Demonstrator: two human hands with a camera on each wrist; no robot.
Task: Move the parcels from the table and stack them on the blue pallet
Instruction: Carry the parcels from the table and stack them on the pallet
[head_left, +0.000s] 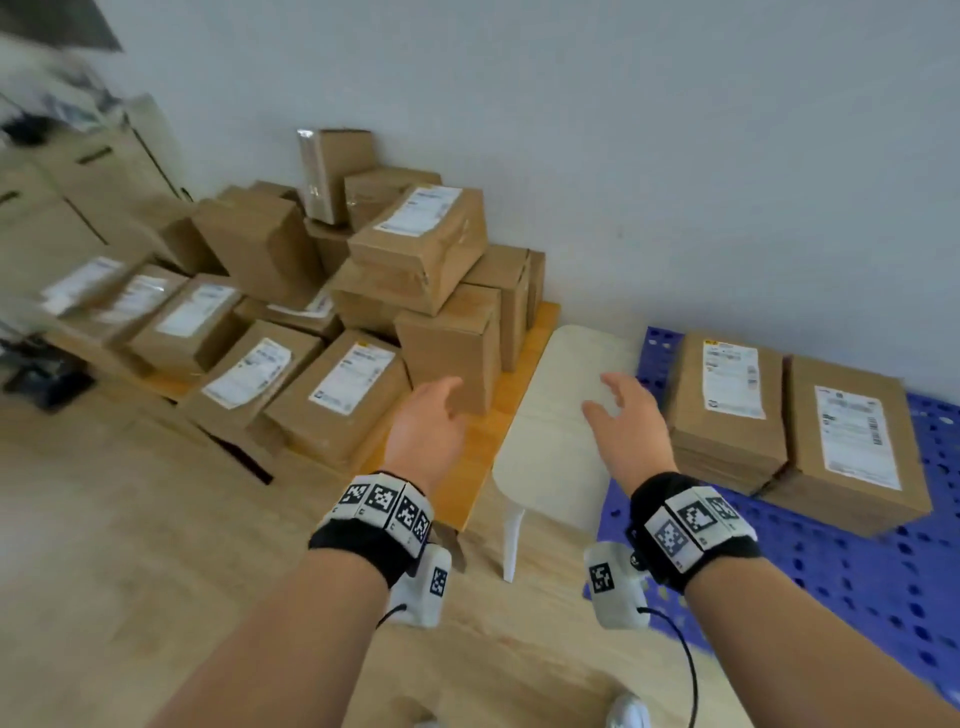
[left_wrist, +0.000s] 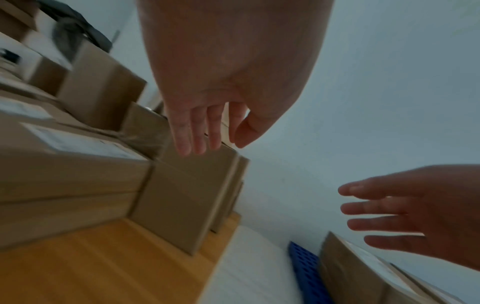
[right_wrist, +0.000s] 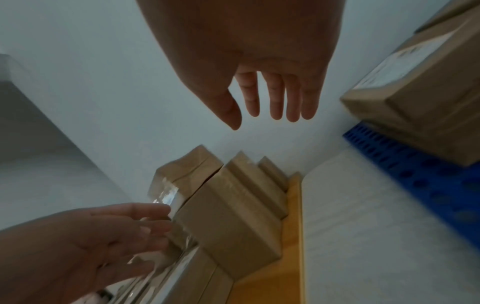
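from the head view, both hands reach forward with fingers loosely spread and hold nothing. the left hand (head_left: 427, 422) hangs over the near right corner of the wooden table (head_left: 524, 364), just in front of an upright cardboard parcel (head_left: 452, 345) that stands at the table's right end. behind and left of it, a heap of parcels (head_left: 291, 291) covers the table, many with white shipping labels facing up. the right hand (head_left: 626, 420) is over a white stool (head_left: 550, 415) that stands between the table and the blue pallet (head_left: 857, 571). two flat labelled parcels (head_left: 795, 415) lie side by side on the pallet, against the wall.

in the left wrist view, the left hand (left_wrist: 228, 86) has straight, relaxed fingers just short of the upright parcel (left_wrist: 182, 195), not touching it as far as the blur lets one tell. the right hand (left_wrist: 415, 214) is spread, apart from it.

in the right wrist view, the right hand (right_wrist: 257, 67) is spread against the pale wall, gripping nothing; the pallet (right_wrist: 415, 168) and its parcels (right_wrist: 426, 98) are to the right.
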